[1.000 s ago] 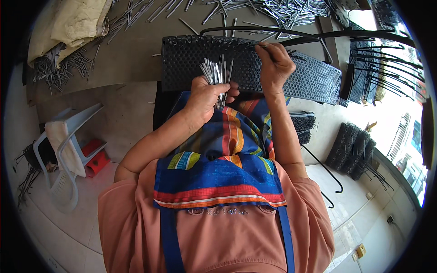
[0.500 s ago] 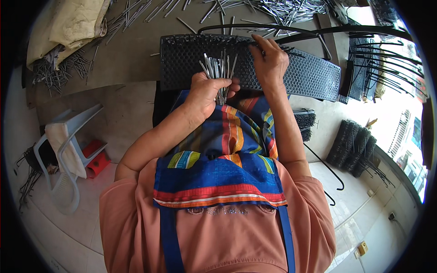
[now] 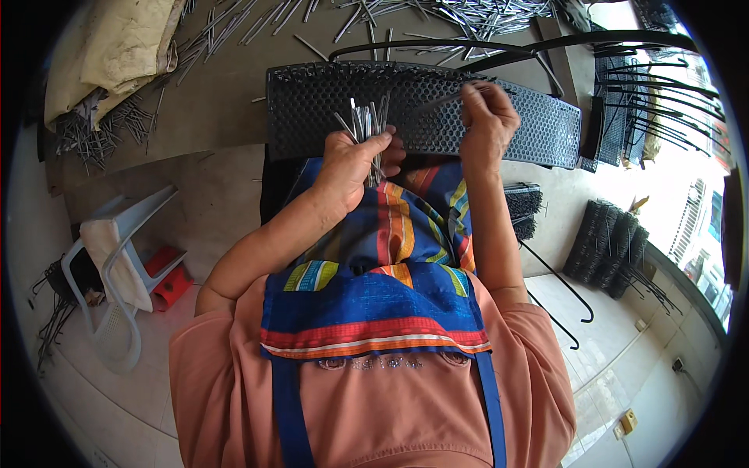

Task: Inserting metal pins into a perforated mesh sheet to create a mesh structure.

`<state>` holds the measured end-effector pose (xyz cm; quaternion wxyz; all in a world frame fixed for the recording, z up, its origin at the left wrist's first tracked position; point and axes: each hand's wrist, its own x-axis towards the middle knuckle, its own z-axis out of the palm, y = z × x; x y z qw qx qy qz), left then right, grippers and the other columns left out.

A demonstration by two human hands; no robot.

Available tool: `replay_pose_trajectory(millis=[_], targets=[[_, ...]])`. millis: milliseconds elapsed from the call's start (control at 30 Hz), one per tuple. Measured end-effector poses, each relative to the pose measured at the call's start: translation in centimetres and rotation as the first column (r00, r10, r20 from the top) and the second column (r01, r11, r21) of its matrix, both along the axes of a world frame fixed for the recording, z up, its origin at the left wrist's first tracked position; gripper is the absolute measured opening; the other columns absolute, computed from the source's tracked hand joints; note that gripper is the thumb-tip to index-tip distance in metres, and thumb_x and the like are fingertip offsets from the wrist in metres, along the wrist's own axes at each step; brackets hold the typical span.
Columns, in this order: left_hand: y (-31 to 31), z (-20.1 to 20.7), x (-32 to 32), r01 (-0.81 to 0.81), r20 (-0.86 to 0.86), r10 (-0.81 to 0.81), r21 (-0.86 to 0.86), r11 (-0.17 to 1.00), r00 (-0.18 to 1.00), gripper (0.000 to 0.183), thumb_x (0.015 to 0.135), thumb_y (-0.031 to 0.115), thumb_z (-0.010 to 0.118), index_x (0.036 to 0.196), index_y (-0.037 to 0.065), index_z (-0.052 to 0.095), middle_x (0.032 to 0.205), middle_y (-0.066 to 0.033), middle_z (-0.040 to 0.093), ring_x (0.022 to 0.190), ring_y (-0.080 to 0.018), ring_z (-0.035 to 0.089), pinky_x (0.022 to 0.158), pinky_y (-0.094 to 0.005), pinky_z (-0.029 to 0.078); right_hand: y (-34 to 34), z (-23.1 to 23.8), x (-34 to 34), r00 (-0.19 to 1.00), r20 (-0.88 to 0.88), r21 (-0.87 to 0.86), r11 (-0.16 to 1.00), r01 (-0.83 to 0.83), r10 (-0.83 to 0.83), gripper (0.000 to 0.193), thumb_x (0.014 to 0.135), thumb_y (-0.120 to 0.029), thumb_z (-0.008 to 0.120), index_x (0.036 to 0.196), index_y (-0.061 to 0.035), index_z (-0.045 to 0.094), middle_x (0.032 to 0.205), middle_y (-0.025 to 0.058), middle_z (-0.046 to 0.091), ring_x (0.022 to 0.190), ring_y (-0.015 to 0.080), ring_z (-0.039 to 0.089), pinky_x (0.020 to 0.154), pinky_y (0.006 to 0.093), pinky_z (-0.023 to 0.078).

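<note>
A curved black panel (image 3: 304, 117) full of small round holes lies across my lap and the table edge. In front of it my left hand (image 3: 347, 168) is closed around a bundle of thin silvery metal strips (image 3: 363, 125), whose upper ends fan out. My right hand (image 3: 490, 129) is over the panel's right half with thumb and fingers pinched together. A thin strip (image 3: 438, 102), smeared by motion, reaches left from those fingertips. Along the panel's far edge runs a row of small black tangled bits (image 3: 374, 74), too small to make out.
Loose metal strips (image 3: 484, 19) lie scattered on the table (image 3: 226, 101). A bent black rod (image 3: 437, 47) crosses behind the panel. Hooked black rods (image 3: 659, 101) jut out at right. A grey plastic chair (image 3: 125, 234) stands at left, and dark bristly bundles (image 3: 605, 246) rest on the floor at right.
My right hand has moved right and slightly nearer, away from the panel's far edge, and a thin strip now shows at its fingertips. My left hand has barely shifted, still around the bundle.
</note>
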<state>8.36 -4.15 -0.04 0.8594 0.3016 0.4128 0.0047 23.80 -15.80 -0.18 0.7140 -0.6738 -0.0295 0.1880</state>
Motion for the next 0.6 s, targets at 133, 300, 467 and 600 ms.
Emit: replay_pose_trajectory(millis=[133,300,467,600], targets=[[-0.2,-0.1,0.2,0.052,0.013,-0.053,0.023,0.998,0.999,0.015,0.088,0.003,0.061,0.103,0.002,0.065,0.088,-0.0109,0.071,0.072,-0.0187,0.07,0.058,-0.0302,0.057,0.4,-1.2,2.3,0.834,0.55,-0.031,0.997,0.074,-0.044,0.008,0.079,0.005,0.071,0.085,0.0002,0.069,0.071,-0.0001,0.062,0.058,0.0038,0.051,0.052,0.0195,0.038],[0.0,0.1,0.4,0.076,0.026,-0.077,0.015,0.997,0.997,0.015,0.086,-0.001,0.058,0.101,0.002,0.062,0.088,-0.0124,0.071,0.071,-0.0194,0.07,0.058,-0.0297,0.055,0.9,-1.5,1.9,0.69,0.708,-0.212,0.977,0.005,0.15,0.012,0.076,0.006,0.073,0.087,0.0013,0.07,0.075,0.0001,0.064,0.065,0.0052,0.057,0.059,0.0196,0.045],[-0.1,-0.2,0.5,0.066,0.018,-0.066,-0.011,0.998,0.998,0.014,0.086,-0.001,0.059,0.099,0.001,0.063,0.087,-0.0126,0.071,0.071,-0.0194,0.07,0.058,-0.0288,0.054,1.2,-0.7,1.2,0.712,0.673,-0.372,0.924,0.093,0.199,0.013,0.075,0.004,0.075,0.086,-0.001,0.073,0.075,0.0035,0.066,0.064,0.0064,0.06,0.058,0.0211,0.045],[0.0,-0.3,0.6,0.055,0.043,-0.053,-0.036,0.998,0.998,0.012,0.086,-0.001,0.059,0.096,0.0,0.066,0.086,-0.0128,0.072,0.071,-0.0195,0.07,0.058,-0.0283,0.054,1.2,-1.0,1.7,0.599,0.75,-0.41,0.908,0.09,0.28,0.013,0.075,0.002,0.075,0.088,-0.0021,0.074,0.073,0.0033,0.066,0.064,0.0068,0.06,0.057,0.0221,0.045]])
